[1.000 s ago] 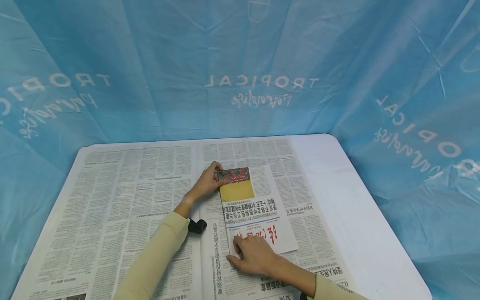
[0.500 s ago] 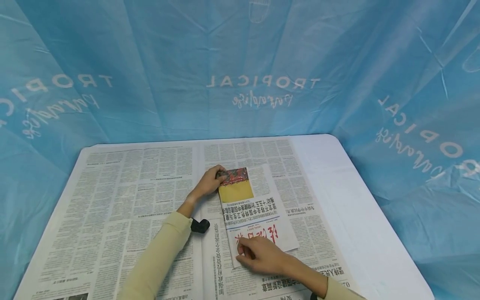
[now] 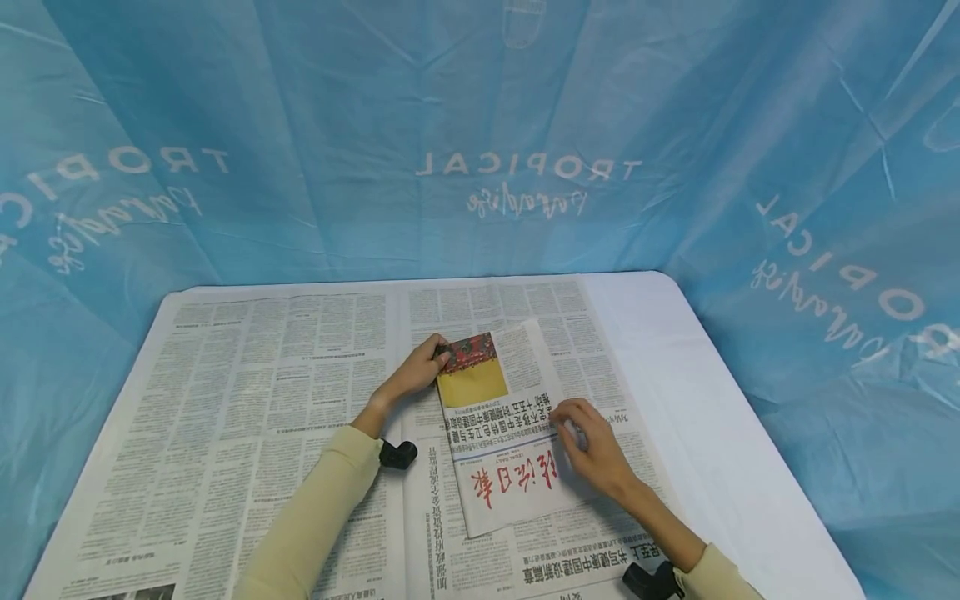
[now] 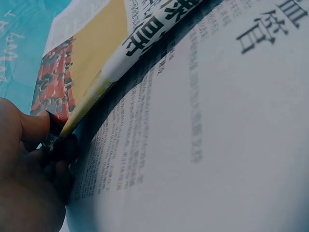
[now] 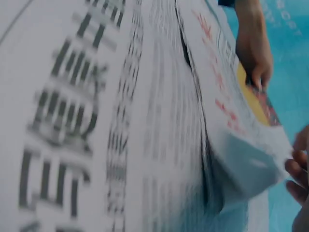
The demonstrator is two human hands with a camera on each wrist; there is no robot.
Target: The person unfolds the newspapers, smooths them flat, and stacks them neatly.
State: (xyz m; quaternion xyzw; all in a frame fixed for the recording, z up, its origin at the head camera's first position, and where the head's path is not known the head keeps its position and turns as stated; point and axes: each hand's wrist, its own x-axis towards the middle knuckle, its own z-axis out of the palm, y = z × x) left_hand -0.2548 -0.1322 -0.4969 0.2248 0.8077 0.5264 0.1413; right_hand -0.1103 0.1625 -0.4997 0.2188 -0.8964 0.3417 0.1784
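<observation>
A folded newspaper (image 3: 510, 492) with a red masthead and a red and yellow picture lies on spread newspaper sheets (image 3: 315, 400). At its far left corner, my left hand (image 3: 420, 367) pinches the picture end, thumb on top and fingers beneath. The left wrist view shows that folded edge (image 4: 104, 72) standing off the sheet below. My right hand (image 3: 596, 450) is at the right edge with thumb and fingers curled together. In the right wrist view the paper's side (image 5: 251, 164) bows upward to the fingertips (image 5: 297, 169), which hold its edge.
The spread sheets cover most of a white table (image 3: 637, 333), whose bare strip shows along the right. Blue printed curtains (image 3: 480, 125) hang behind and at both sides. Black wrist cameras (image 3: 397, 454) sit at both sleeves.
My right hand has moved from the near edge of the folded newspaper up to its right edge, and that side now lifts. The left hand stays at the far left corner.
</observation>
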